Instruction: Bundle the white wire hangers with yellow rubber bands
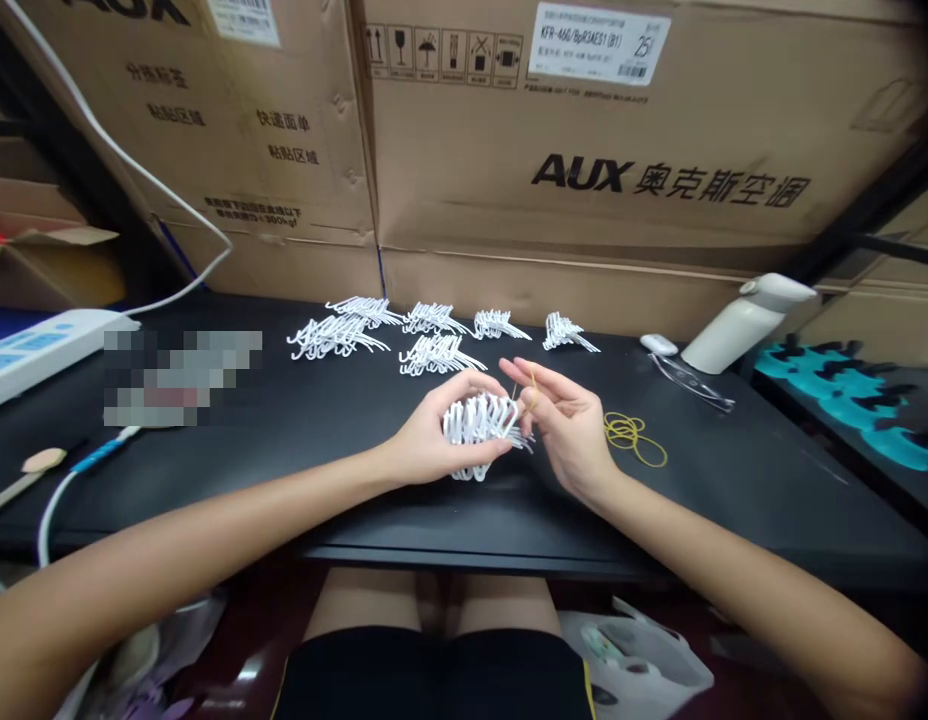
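The grip of the left hand (434, 430) is closed around a bundle of white hooks (480, 410), thumb below and fingers over the top. The right hand's (576, 430) grip pinches a yellow rubber band (534, 385) between thumb and fingers at the bundle's right end; whether the band loops round the hooks is hard to tell, as the fingers hide that spot. The bundle is over the middle of the desk (719, 470), toward its front edge. Just beside the right hand lie loose yellow rubber bands (624, 430). Farther out, six piles of white hooks (333, 337) lie near the middle of the back edge. A white bottle (741, 325) stands by the right back corner, with a small white case (659, 344) beside it. A power strip (74, 340) lies toward the left back corner. Cardboard boxes (464, 170) rise behind the back edge.
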`<state>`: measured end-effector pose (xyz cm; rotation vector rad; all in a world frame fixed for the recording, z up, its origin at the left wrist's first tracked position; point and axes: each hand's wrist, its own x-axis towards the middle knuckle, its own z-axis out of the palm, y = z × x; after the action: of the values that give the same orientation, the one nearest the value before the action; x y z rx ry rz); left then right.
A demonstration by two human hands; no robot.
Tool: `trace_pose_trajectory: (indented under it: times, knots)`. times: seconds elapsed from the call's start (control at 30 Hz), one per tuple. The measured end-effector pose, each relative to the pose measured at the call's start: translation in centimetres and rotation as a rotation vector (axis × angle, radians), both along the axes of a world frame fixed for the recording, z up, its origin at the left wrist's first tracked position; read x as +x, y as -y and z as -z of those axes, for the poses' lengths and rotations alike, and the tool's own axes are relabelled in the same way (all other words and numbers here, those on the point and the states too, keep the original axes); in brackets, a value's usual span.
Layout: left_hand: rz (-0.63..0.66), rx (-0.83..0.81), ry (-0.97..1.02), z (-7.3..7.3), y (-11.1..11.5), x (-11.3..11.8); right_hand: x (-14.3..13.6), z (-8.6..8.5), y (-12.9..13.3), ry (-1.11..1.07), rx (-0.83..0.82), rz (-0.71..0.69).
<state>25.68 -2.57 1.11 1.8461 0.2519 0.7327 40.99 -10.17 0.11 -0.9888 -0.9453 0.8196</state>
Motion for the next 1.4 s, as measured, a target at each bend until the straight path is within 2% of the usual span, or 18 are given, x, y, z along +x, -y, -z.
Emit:
trace_pose_trajectory:
  times: [0.1,0.2,0.37,0.57,0.97,1.03,1.13,1.23,1.4]
  knots:
    - [-0.013,-0.030,0.013,0.3,-0.1,0.1,0.2,0.1,0.2,0.189,0.047,-0.084]
    - [0.006,-0.062,0.002,0.9,-0.2,0.2,0.4,0.1,0.4,0.494,0.043,-0.108]
    - [-0.042,0.048,-0.160,1.2,-0.1,0.4,0.3,-0.6,0.5,0.913,0.104,0.030]
    - [-0.091,0.119,-0.196,1.0,0.4,0.8,-0.3,-0.6,0.0,1.178,0.242,0.180]
    - [-0.100,0.085,-0.371,1.0,-0.4,0.2,0.2,-0.1,0.0,1.196,0.312,0.174]
    - [-0.079,0.115,-0.412,1.1,-0.5,0.2,0.1,0.0,0.1,1.199,0.322,0.154]
    - [-0.117,0.220,-0.469,1.1,-0.2,0.3,-0.1,-0.1,0.2,1.208,0.323,0.134]
    - [-0.159,0.273,-0.481,0.9,0.2,0.2,-0.3,-0.5,0.3,1.219,0.302,0.115]
    - [-0.101,0.214,-0.475,0.8,0.4,0.2,0.0,-1.5,0.1,1.204,0.179,-0.009]
